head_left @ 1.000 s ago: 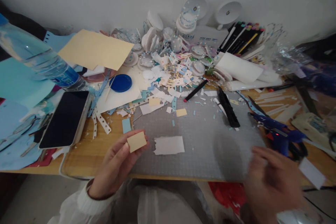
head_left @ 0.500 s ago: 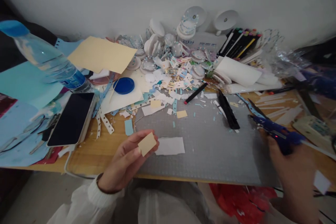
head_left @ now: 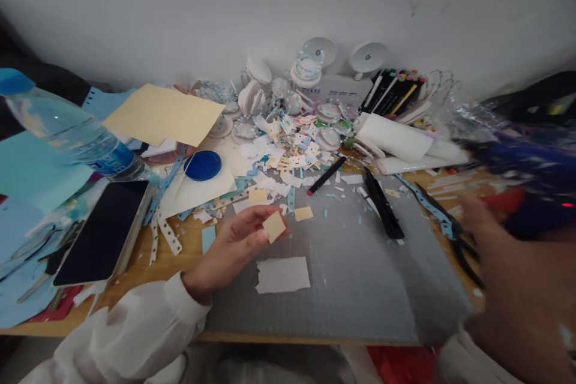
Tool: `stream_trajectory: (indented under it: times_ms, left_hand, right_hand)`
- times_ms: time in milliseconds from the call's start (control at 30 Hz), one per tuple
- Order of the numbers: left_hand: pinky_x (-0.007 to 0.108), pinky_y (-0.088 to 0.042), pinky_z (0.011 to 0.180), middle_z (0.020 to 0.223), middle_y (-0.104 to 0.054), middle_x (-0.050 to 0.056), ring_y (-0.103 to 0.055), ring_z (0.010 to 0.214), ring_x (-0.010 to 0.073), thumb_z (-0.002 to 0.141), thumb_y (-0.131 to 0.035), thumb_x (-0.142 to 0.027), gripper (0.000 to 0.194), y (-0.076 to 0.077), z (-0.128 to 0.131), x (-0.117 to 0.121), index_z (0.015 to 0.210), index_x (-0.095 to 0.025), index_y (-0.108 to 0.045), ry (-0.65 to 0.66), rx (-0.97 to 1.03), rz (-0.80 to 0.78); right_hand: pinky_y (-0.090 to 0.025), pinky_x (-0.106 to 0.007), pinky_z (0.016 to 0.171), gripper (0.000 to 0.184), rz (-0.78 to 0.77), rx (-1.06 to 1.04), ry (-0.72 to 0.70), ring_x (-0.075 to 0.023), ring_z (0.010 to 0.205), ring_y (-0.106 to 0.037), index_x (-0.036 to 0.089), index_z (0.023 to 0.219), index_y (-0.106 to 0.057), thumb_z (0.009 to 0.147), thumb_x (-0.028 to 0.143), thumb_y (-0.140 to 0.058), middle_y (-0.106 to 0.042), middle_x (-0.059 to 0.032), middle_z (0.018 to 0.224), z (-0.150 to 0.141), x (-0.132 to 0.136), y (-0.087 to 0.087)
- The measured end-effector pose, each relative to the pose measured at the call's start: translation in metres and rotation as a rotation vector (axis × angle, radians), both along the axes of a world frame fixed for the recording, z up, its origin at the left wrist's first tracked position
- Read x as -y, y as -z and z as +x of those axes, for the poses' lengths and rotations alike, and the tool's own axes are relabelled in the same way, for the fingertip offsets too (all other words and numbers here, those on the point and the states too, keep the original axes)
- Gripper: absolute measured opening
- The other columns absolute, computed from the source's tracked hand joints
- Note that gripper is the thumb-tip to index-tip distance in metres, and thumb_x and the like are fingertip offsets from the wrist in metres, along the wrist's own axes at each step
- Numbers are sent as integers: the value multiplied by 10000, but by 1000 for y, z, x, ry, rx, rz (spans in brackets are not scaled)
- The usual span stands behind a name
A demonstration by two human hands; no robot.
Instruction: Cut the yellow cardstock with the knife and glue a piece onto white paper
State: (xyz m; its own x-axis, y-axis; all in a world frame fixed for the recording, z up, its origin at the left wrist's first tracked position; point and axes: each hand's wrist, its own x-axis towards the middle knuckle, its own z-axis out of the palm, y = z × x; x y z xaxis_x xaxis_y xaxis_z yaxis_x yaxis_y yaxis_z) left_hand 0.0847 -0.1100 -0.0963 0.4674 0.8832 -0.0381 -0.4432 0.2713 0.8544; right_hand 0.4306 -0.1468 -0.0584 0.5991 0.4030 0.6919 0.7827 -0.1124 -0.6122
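My left hand (head_left: pixel 240 246) pinches a small pale-yellow paper piece (head_left: pixel 274 227) between thumb and fingers, above the grey cutting mat (head_left: pixel 351 294). Below it on the mat lies a torn white paper strip (head_left: pixel 283 275). At the far right my right hand (head_left: pixel 522 276) is smeared by motion, its fingers around a dark blue glue gun (head_left: pixel 544 216) with a small red light. Much of the gun is blurred. Left of that hand rests a dark-handled cutting tool (head_left: pixel 465 255) beside a blue dotted strip. A black utility knife (head_left: pixel 382 204) lies on the mat.
Paper scraps (head_left: pixel 297 150) and white round pieces (head_left: pixel 252 96) are heaped along the wall. Markers (head_left: pixel 391 93) stand at the back right. On the left are a water bottle (head_left: pixel 67 126), a phone (head_left: pixel 105 231), a blue lid (head_left: pixel 202 165) and a yellow sheet (head_left: pixel 164 114).
My right hand has moved right with the glue gun, uncovering the dark-handled tool. My left hand has shifted up and right with the yellow piece. The camera view has tilted slightly.
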Motion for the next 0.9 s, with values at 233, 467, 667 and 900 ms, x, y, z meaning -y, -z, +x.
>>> stream_trajectory:
  times_ms: [233,467,667,900]
  left_hand:
    - [273,-493,887,1100,-712,33,-658,1036,186,723,-806,-182,410,11,-7,-3,1101,-261,-670,85,63,42]
    - [354,-470,933,1174,-679,86,-606,1106,236,711,-811,-171,473,18,-9,0,1147,-232,-638,75,-73,146]
    - [373,-471,930,1181,-683,74,-607,1116,252,689,-821,-156,502,16,-9,2,1149,-259,-649,72,-121,154]
    - [377,-459,949,1170,-697,70,-612,1119,257,668,-835,-154,520,15,-11,3,1145,-265,-659,58,-163,151]
  right_hand:
    - [-424,-242,363,187,-271,-14,-519,-135,361,-521,223,639,-560,650,358,-688,-569,26,463,-94,-14,32]
    - [-524,-265,462,175,-300,165,-651,-172,524,-633,241,836,-559,727,363,-620,-641,7,646,-99,-5,44]
    - [-528,-263,495,148,-301,257,-685,-163,552,-637,243,841,-536,770,353,-606,-628,1,695,-100,-3,44]
    - [-520,-246,486,127,-311,252,-708,-155,536,-637,252,854,-518,779,322,-593,-621,25,652,-103,-5,41]
